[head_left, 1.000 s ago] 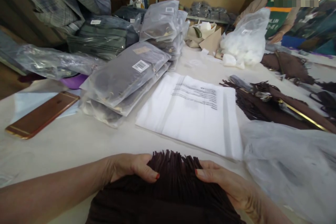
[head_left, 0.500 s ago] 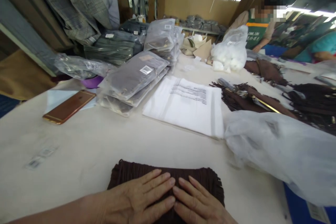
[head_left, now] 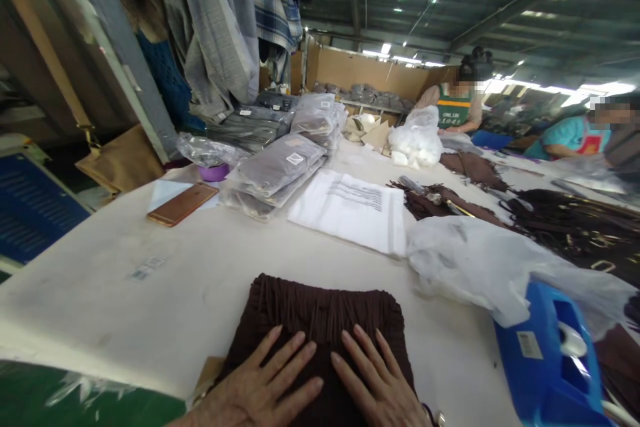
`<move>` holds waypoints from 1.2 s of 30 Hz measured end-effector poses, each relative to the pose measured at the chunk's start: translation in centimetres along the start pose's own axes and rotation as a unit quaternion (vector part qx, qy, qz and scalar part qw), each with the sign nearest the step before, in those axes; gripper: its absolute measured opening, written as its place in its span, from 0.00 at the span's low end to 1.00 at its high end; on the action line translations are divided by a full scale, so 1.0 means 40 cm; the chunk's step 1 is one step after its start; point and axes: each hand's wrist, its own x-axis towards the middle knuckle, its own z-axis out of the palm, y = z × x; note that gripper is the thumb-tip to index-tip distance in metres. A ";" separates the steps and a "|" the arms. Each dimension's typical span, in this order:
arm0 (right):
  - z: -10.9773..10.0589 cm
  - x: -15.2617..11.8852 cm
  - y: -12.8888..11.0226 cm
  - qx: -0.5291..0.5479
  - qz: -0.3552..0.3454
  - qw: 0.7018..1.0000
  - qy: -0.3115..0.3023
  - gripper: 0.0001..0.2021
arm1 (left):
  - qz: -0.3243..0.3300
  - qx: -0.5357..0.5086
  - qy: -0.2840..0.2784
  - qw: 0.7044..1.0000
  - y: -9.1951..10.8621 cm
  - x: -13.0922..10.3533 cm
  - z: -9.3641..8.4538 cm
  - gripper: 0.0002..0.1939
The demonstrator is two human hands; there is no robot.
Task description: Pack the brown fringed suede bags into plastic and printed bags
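Note:
A dark brown fringed suede bag (head_left: 325,307) lies flat at the near edge of the table, its gathered fringe along the far side. My left hand (head_left: 265,380) rests palm down on its left half, fingers spread. On the right half lies my right hand (head_left: 375,380), also flat with fingers apart. Both hands touch the bag without gripping it. Its nearest part runs out of view beneath my hands. Beyond it is a stack of white printed plastic bags (head_left: 355,207).
Packed grey parcels in clear plastic (head_left: 280,167) and a phone (head_left: 183,205) sit at the left. To the right are a blue tape dispenser (head_left: 545,360), a crumpled plastic bag (head_left: 465,260) and brown fringed pieces (head_left: 470,170). Two people work farther back, one in a green apron (head_left: 453,109).
The view has tilted up and shifted, showing more of the ceiling and blue dispenser. My hands have moved apart and nearer on the bag, uncovering more of its fringe.

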 end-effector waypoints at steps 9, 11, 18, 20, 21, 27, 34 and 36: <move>0.027 0.039 0.021 0.088 0.128 0.985 -0.069 0.36 | -0.010 -0.143 -0.084 0.986 -0.148 0.088 0.003 0.29; 0.042 0.050 0.033 0.094 0.145 0.983 -0.068 0.35 | -0.014 -0.157 -0.095 0.983 -0.175 0.105 -0.002 0.30; 0.062 0.052 0.046 0.095 0.149 0.983 -0.046 0.37 | -0.376 -0.275 -0.036 0.884 -0.220 -0.039 -0.065 0.24; 0.065 0.049 0.047 0.096 0.145 0.984 -0.043 0.37 | -0.484 -0.290 -0.026 0.825 -0.217 -0.092 -0.061 0.19; 0.066 0.048 0.048 0.094 0.143 0.984 -0.042 0.37 | -0.505 -0.296 -0.031 0.810 -0.213 -0.109 -0.054 0.18; 0.078 0.044 0.050 0.081 0.140 0.986 -0.038 0.37 | -0.480 -0.324 -0.049 0.814 -0.195 -0.087 0.002 0.18; 0.087 0.043 0.060 0.074 0.134 0.988 -0.026 0.32 | -0.429 -0.353 -0.083 0.827 -0.215 -0.088 -0.023 0.10; 0.084 0.044 0.065 0.088 0.135 0.987 -0.027 0.32 | -0.411 -0.351 -0.091 0.837 -0.209 -0.093 -0.035 0.07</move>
